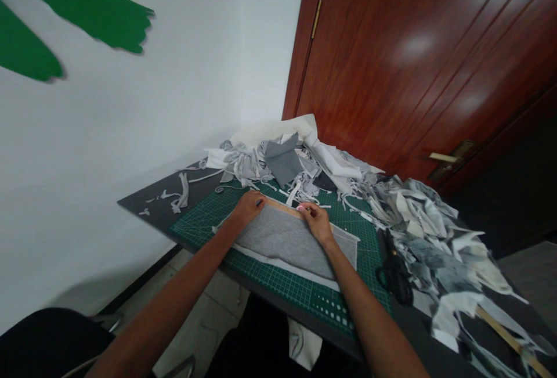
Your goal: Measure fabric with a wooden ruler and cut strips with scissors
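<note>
A grey piece of fabric [287, 243] with pale edges lies on the green cutting mat [278, 285]. Along its far edge runs a narrow wooden ruler [282, 207]. My left hand [249, 206] is closed at the ruler's left end, and my right hand [316, 219] is closed near its right part. Both sets of fingertips touch the ruler and the fabric's far edge. Something small and pinkish shows at my right fingertips, too small to name. My right forearm crosses over the fabric's right part.
Black scissors [395, 273] lie right of the mat. Heaps of grey and white scraps [418, 209] cover the table's back and right side. A second wooden strip [507, 334] lies at the lower right. Small scraps [183, 192] sit at the left. Wall and door stand behind.
</note>
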Action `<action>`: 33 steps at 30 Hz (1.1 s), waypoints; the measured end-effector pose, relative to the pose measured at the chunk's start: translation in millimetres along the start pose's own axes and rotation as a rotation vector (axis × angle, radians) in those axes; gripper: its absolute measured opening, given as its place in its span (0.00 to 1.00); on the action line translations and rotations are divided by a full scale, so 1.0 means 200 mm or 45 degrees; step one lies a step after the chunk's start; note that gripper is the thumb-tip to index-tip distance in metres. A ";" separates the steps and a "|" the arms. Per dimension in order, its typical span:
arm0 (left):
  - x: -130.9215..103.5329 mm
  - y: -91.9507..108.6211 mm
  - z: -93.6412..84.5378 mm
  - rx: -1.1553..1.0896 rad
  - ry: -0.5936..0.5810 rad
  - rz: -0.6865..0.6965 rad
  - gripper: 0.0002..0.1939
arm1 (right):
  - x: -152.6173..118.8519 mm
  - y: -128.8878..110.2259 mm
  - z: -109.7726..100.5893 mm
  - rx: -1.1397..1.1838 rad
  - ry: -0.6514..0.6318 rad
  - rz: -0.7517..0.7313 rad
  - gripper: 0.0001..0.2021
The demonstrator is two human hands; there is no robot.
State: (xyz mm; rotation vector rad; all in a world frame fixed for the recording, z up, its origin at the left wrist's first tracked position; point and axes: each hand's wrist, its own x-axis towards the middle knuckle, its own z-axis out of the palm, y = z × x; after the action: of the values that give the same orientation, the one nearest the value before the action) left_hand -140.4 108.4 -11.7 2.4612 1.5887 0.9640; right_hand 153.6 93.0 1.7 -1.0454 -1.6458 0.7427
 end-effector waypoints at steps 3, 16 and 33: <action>0.00 -0.01 0.00 -0.028 0.015 0.015 0.19 | 0.01 -0.01 0.01 -0.027 -0.016 -0.026 0.20; -0.02 -0.01 -0.03 -0.182 0.065 0.029 0.08 | 0.25 -0.17 0.45 -0.258 -0.388 -0.164 0.04; -0.01 -0.02 0.01 -0.131 0.059 0.003 0.18 | 0.20 -0.34 0.46 -0.792 -0.537 -0.165 0.10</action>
State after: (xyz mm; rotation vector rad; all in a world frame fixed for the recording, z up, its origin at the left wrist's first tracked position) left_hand -144.2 108.8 -16.4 2.3903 1.5085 1.0816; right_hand 42.0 100.3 48.1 -1.2431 -2.3760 0.3769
